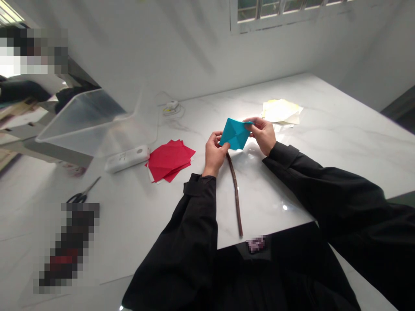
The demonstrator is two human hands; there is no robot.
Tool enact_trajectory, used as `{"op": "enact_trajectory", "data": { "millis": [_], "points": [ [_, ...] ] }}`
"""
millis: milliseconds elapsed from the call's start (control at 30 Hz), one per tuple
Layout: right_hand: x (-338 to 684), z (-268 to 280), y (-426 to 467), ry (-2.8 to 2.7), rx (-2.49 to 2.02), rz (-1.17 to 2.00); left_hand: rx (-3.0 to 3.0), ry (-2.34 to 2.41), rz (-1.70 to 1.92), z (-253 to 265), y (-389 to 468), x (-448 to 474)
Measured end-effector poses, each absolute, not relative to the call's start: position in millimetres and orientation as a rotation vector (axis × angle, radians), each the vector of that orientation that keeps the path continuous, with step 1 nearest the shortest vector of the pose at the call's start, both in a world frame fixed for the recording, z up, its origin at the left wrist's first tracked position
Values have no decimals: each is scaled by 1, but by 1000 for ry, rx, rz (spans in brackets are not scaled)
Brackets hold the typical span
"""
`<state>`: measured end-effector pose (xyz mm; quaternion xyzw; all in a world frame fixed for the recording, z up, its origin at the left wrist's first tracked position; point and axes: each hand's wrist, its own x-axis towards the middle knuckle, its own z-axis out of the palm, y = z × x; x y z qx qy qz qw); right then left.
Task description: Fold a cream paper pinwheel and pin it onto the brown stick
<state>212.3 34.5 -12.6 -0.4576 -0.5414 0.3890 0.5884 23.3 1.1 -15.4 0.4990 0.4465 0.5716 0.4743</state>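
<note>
A creased blue square of paper (pixel 236 134) is held up over the table between my two hands. My left hand (pixel 215 152) pinches its lower left edge, thumb on the near face. At the upper right corner, my right hand (pixel 263 133) is closed on the same sheet. Fold lines cross near the middle of the paper. Below it a thin brown stick (pixel 236 190) lies on the tabletop, pointing towards my body, its far end partly hidden by my left hand.
Red paper sheets (pixel 170 160) lie left of my hands, pale yellow sheets (pixel 282 111) to the far right. A white power strip (pixel 127 159), a clear plastic bin (pixel 87 123) and black-handled scissors (pixel 84 192) are on the left. A small white cable (pixel 173 106) lies near the wall.
</note>
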Motion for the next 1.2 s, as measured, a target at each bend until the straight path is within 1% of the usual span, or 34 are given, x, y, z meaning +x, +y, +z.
{"op": "enact_trajectory", "data": {
  "millis": [200, 467, 667, 767, 867, 967, 1067, 1200],
  "points": [
    [208, -7, 32, -1270, -1014, 889, 1294, 1125, 1427, -20, 3, 20],
    [200, -8, 26, -1301, -998, 1000, 1242, 1371, 1623, -16, 6, 14],
    [203, -14, 30, -1244, -1028, 981, 1253, 1451, 1754, -20, 11, 5],
    [203, -15, 31, -1187, -1009, 1028, 1235, 1442, 1707, -18, 9, 5],
    [202, -15, 33, -1095, -1024, 1039, 1302, 1329, 1634, -10, 1, 11],
    [204, -14, 35, -1040, -1066, 1035, 1340, 1248, 1639, -4, -6, 16],
    [206, -13, 35, -1037, -1079, 1024, 1342, 1300, 1589, -5, -5, 16],
    [205, -11, 32, -1072, -1072, 1027, 1355, 1482, 1540, -9, -1, 10]
  ]
}}
